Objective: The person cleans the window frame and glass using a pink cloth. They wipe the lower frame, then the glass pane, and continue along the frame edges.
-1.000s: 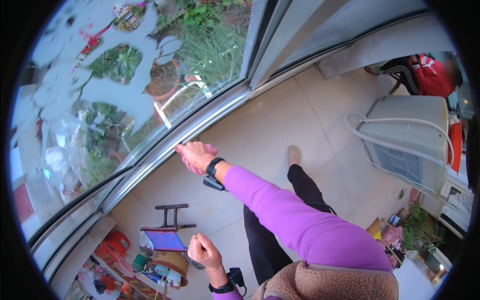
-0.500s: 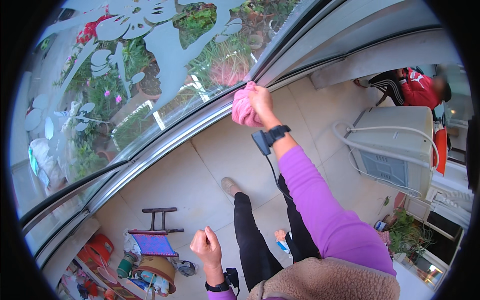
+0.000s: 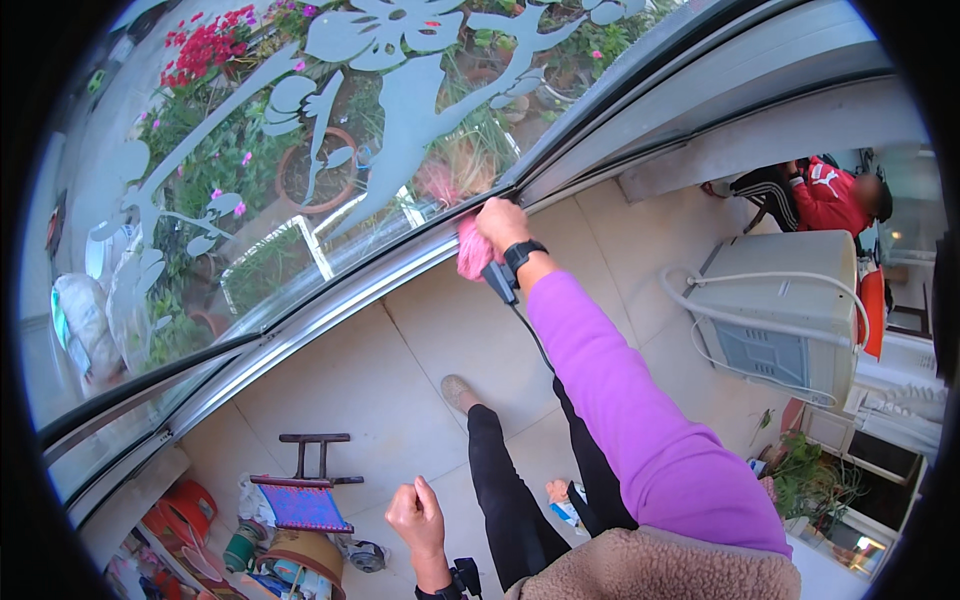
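The fingers of the right hand (image 3: 503, 222) are clenched around a pink cloth (image 3: 470, 250), pressing it against the lower edge of a large glass pane (image 3: 300, 170) where the glass meets its grey metal frame (image 3: 330, 305). Most of the cloth is bunched under the palm, so its full shape is hidden; a fold hangs down on the left side of the wrist. A black watch (image 3: 523, 253) sits on that wrist, with a small dark device and a thin cable dangling just below it. The arm wears a purple sleeve (image 3: 640, 410) that runs down to the near right, ending in a fuzzy tan garment cut off by the lower edge.

The left hand (image 3: 418, 518) is near the bottom, well apart from the cloth, its fingers curled into a loose fist holding nothing that can be seen. Its wrist is cut off by the lower edge.

Between the arms are black-trousered legs and one shoe (image 3: 458, 392) on pale floor tiles (image 3: 370, 380). To the near left stands a small wooden stool (image 3: 300, 480) among colourful clutter too small to make out. To the right is a white boxy appliance (image 3: 780, 320) with a white hose looped over it. Far right, another person in a red top (image 3: 825, 195) sits partly hidden behind the appliance. Through the glass, behind pale frosted flower patterns, are potted plants and red blossoms, blurred by reflections.
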A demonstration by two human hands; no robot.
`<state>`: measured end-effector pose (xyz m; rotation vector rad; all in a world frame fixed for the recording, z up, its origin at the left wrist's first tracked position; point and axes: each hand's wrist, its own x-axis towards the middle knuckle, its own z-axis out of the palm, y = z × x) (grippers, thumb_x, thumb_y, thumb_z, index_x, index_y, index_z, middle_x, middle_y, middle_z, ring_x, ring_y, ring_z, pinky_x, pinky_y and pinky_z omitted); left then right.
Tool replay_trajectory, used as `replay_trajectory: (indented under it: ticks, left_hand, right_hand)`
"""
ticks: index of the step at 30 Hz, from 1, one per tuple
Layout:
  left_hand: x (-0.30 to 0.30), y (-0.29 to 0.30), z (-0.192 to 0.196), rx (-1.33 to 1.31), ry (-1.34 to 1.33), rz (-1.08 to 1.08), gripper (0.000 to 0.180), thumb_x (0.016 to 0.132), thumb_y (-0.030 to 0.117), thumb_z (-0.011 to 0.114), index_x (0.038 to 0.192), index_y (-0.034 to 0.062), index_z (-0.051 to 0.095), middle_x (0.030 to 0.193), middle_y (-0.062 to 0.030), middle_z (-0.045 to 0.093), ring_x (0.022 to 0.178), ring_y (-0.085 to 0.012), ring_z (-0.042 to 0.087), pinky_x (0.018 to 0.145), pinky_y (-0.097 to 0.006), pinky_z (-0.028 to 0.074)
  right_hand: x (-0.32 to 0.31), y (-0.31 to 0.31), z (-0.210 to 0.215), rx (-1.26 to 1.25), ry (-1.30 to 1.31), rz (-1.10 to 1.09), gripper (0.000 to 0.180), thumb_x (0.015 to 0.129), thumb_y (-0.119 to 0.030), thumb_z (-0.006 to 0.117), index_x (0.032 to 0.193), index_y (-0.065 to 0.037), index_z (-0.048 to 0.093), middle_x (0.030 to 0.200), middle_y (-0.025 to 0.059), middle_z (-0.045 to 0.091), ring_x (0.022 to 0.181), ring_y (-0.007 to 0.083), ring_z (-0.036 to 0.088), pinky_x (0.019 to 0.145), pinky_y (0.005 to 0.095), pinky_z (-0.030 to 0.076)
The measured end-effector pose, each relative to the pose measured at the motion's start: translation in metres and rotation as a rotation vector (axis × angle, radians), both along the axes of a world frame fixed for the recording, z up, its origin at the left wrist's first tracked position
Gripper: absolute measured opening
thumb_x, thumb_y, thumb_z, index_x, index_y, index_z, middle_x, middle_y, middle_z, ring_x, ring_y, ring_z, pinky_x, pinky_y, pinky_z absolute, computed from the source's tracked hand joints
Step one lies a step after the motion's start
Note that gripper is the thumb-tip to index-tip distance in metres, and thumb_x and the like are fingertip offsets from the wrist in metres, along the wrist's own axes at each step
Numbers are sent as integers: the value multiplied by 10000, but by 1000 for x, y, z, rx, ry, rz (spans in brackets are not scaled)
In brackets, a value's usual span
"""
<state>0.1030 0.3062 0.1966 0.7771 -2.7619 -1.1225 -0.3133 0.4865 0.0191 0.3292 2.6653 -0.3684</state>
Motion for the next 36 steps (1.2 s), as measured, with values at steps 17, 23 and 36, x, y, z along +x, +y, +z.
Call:
replay_trajectory:
  ticks: [17, 23, 36]
  left_hand:
    - [-32, 59, 62, -84, 73, -90, 337, 875, 28, 664, 629, 27, 433, 566, -112, 444, 465, -291, 421, 458, -395, 334]
    - [-66, 105, 87, 250, 94, 85, 100, 943, 94, 614, 913, 5, 581, 871, -105, 597, 779, -223, 592, 689, -347, 468]
    - [-199, 218, 149, 1477, 346, 284, 552, 925, 231, 682, 1398, 28, 481, 1355, -79, 562, 1270, -204, 517, 1074, -374, 404]
  right_hand:
    - [174, -14, 73, -1280, -147, 48, 248, 966, -80, 540, 1165, 19, 651, 1088, 75, 694, 959, 123, 614, 855, 286, 506]
    - [123, 108, 189, -1778, -77, -189, 336, 974, -110, 488, 1253, 49, 587, 1318, 143, 611, 1130, 213, 621, 1005, 346, 487]
    - [127, 191, 318, -1862, -118, -236, 355, 988, -214, 509, 1259, 9, 563, 1235, 123, 612, 1120, 174, 580, 996, 314, 445]
